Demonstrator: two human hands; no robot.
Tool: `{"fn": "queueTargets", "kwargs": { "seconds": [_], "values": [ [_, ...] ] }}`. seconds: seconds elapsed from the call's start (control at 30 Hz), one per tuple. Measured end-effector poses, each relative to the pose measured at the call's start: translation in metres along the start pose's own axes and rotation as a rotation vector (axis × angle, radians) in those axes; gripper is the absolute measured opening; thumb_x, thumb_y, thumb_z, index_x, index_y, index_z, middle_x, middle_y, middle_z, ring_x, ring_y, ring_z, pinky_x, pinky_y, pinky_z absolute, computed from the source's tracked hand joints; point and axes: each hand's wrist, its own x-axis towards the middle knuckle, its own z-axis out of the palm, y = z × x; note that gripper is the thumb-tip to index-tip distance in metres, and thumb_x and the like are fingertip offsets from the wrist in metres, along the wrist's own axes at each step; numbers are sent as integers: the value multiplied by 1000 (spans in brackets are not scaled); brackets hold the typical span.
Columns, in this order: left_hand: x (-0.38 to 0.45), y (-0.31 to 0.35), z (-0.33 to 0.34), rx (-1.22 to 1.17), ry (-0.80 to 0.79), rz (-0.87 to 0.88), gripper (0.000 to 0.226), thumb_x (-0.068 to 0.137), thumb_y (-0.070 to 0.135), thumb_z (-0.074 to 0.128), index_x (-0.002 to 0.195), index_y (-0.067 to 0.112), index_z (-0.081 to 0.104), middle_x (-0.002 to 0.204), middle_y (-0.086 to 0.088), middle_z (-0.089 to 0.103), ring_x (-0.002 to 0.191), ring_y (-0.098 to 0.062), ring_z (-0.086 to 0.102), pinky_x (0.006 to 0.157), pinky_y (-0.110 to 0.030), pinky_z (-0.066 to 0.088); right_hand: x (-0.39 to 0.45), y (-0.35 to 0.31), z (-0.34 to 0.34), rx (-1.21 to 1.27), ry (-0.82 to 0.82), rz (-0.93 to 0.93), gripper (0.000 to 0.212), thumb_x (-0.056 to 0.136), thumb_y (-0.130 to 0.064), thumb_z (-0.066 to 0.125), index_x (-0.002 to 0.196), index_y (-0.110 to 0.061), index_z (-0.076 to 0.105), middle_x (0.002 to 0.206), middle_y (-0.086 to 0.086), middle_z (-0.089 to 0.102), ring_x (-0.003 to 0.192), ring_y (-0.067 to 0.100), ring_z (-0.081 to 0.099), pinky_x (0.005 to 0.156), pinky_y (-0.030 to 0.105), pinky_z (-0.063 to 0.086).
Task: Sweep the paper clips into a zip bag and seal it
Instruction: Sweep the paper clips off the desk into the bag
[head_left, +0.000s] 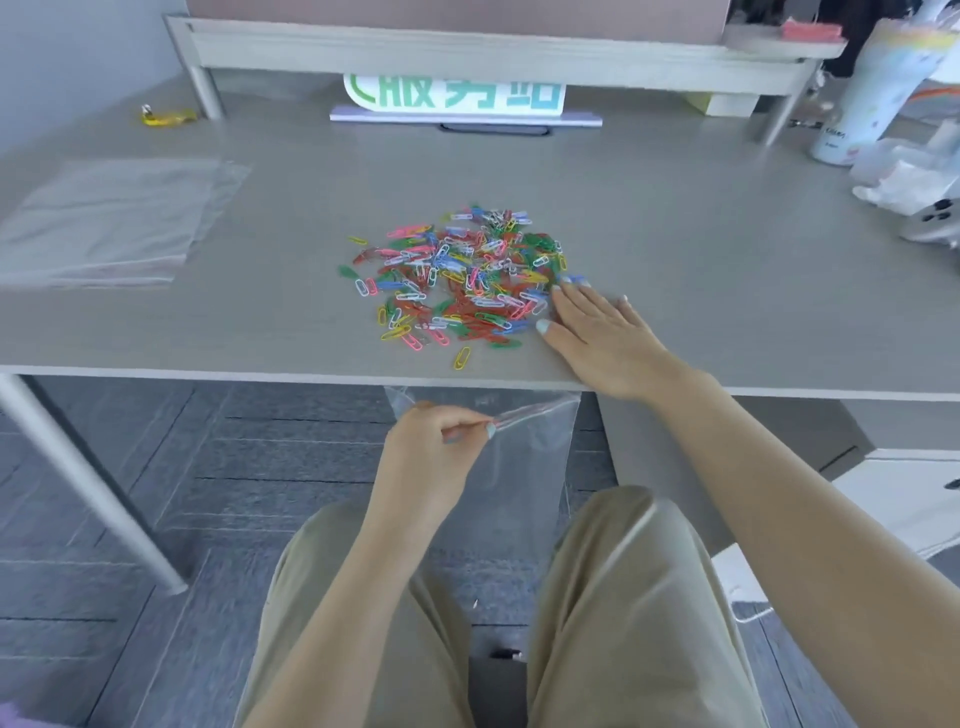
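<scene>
A loose pile of coloured paper clips (460, 278) lies on the grey desk (701, 249), near its front edge. My right hand (597, 335) rests flat on the desk with fingers spread, touching the right side of the pile. Just below the desk edge hangs a clear zip bag (530, 457), its mouth up against the edge. My left hand (441, 441) pinches the bag's near rim and holds the mouth apart.
A stack of spare clear bags (104, 223) lies at the desk's left. At the back stand a shelf riser (493, 52) and a white sign with green lettering (452, 96). A bottle (878, 83) and crumpled plastic (904, 176) sit at the right. My knees are under the bag.
</scene>
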Motion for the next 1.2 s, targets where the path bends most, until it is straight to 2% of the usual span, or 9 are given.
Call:
{"fn": "queueTargets", "kwargs": {
  "seconds": [0.2, 0.33, 0.47, 0.53, 0.63, 0.8, 0.97, 1.1, 1.2],
  "values": [
    [-2, 8, 4, -7, 28, 40, 11, 81, 17, 62, 85, 19, 72, 74, 18, 58, 74, 2, 56, 63, 4, 35, -24, -29, 11, -29, -8, -167, 54, 98, -40, 12, 146, -17, 3, 158, -3, -1, 144, 10, -4, 117, 38, -1],
    [-3, 6, 6, 23, 58, 52, 11, 79, 16, 64, 84, 20, 72, 75, 14, 57, 78, -2, 56, 66, 1, 36, -30, -32, 16, 68, 39, -212, 50, 99, -37, 15, 146, -22, 8, 157, -8, 3, 144, 6, -3, 116, 35, -4],
    [-6, 6, 5, 48, 74, 43, 11, 78, 13, 63, 83, 18, 72, 76, 16, 54, 77, -3, 55, 67, 1, 34, -14, -15, 8, 246, 95, -122, 48, 99, -36, 19, 145, -24, 15, 157, -10, 6, 144, 5, 2, 116, 33, -3],
    [-7, 5, 3, 49, 77, 21, 12, 79, 13, 62, 84, 18, 72, 78, 17, 53, 81, -8, 56, 68, 0, 34, -6, -8, 5, 195, 60, -81, 48, 99, -37, 17, 145, -23, 14, 157, -8, 6, 144, 6, 2, 116, 34, -3],
    [-8, 5, -1, 48, 79, 15, 11, 79, 14, 63, 84, 18, 71, 78, 16, 54, 84, -11, 57, 69, -1, 35, -8, -11, 9, 87, 5, -145, 49, 99, -37, 15, 146, -22, 11, 157, -8, 4, 144, 5, 0, 117, 35, -3],
    [-7, 10, -6, 68, 83, 56, 10, 79, 15, 63, 83, 18, 72, 77, 10, 53, 74, 0, 51, 66, 3, 32, -30, -34, 18, 67, 12, -272, 56, 94, -45, 6, 146, -25, 8, 156, -12, 3, 143, 3, -2, 118, 35, -5],
    [-9, 12, -8, 69, 80, 58, 10, 79, 15, 63, 83, 18, 72, 76, 15, 51, 77, -1, 51, 67, 4, 30, -36, -40, 17, 156, 34, -318, 60, 89, -46, 6, 145, -27, 12, 156, -14, 6, 142, 0, -1, 115, 31, -12],
    [-9, 11, -5, 100, 50, 53, 10, 79, 17, 63, 82, 20, 72, 74, 15, 49, 76, -1, 49, 67, 2, 31, 3, -18, 2, 401, 203, -106, 47, 100, -36, 19, 144, -23, 22, 156, -8, 14, 143, 5, 7, 114, 33, -8],
    [-8, 11, -4, 100, 44, 63, 9, 79, 15, 63, 82, 18, 72, 74, 17, 48, 75, 5, 48, 67, 4, 31, 31, 4, -8, 282, 153, 79, 48, 100, -33, 14, 144, -17, 20, 157, 3, 11, 145, 16, 7, 117, 41, -1]
  ]
}}
